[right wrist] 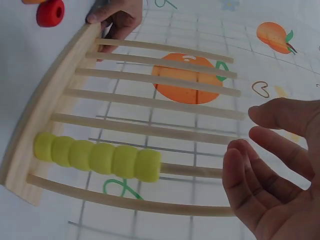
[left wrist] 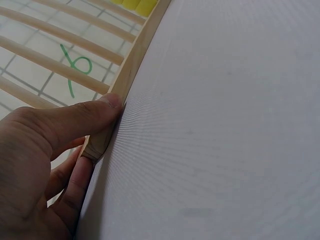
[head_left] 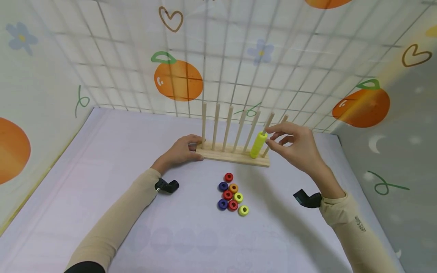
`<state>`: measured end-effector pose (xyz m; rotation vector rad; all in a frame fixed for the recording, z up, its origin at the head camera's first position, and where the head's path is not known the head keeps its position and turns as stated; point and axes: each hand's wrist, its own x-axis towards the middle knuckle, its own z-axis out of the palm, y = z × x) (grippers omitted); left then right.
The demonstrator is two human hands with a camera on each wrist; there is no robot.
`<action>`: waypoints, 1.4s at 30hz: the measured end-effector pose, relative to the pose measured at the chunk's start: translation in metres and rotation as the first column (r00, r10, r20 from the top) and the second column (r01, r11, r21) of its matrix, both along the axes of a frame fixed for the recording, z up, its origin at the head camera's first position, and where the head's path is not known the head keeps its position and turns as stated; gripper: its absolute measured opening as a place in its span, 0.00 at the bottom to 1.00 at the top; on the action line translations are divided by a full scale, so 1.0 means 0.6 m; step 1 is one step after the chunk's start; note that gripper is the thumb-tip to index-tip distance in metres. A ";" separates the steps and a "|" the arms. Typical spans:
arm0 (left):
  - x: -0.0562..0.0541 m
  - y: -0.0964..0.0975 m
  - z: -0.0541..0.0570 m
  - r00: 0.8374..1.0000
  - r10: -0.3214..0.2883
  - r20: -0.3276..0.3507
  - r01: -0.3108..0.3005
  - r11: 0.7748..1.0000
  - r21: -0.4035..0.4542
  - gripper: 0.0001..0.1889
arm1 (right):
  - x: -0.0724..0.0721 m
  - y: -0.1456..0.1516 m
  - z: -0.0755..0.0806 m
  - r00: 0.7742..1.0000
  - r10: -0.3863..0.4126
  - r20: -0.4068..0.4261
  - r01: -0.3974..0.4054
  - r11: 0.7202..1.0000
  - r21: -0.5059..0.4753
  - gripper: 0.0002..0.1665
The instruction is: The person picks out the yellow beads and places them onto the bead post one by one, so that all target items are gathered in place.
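A wooden peg rack (head_left: 232, 157) stands on the table, with several thin upright rods rising from its base. My left hand (head_left: 179, 151) grips the left end of that base, its thumb (left wrist: 95, 112) on the front side and fingers round the end. On the second rod from the right sits a stack of yellow beads (head_left: 258, 145), several high, also plain in the right wrist view. Beside the upper part of this rod is my right hand (head_left: 295, 147); its fingers are loosely bent and apart, with nothing visible between them.
Loose beads lie in a cluster in front of the rack: red (head_left: 227, 195), dark blue (head_left: 222, 204), orange (head_left: 233, 188) and yellow-green (head_left: 243, 211). A pale cloth covers the table (head_left: 164, 235). Behind the rack hangs a grid-patterned curtain (head_left: 136, 76) printed with oranges.
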<state>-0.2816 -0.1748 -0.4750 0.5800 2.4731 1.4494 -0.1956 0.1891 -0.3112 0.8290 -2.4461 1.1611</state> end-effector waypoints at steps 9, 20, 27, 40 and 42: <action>0.000 0.000 -0.003 1.000 0.006 -0.005 -0.006 1.000 -0.004 0.39 | 0.031 -0.015 -0.024 0.997 -0.019 0.076 0.019 1.000 -0.005 0.17; 0.002 -0.005 -0.005 1.000 0.012 -0.004 -0.012 1.000 -0.004 0.40 | 0.048 -0.025 -0.066 0.982 -0.010 0.186 0.010 1.000 0.001 0.16; 0.001 -0.003 -0.007 1.000 0.013 -0.004 -0.013 1.000 -0.004 0.40 | 0.036 -0.010 -0.115 0.970 -0.004 0.243 0.007 1.000 -0.011 0.16; 0.001 0.001 0.001 1.000 0.005 0.006 -0.005 1.000 0.009 0.41 | 0.050 -0.009 -0.150 0.956 0.024 0.291 -0.019 1.000 -0.019 0.15; 0.000 0.002 0.002 1.000 0.005 0.010 -0.005 1.000 0.006 0.41 | 0.052 -0.011 -0.154 0.953 0.026 0.303 -0.020 1.000 -0.024 0.15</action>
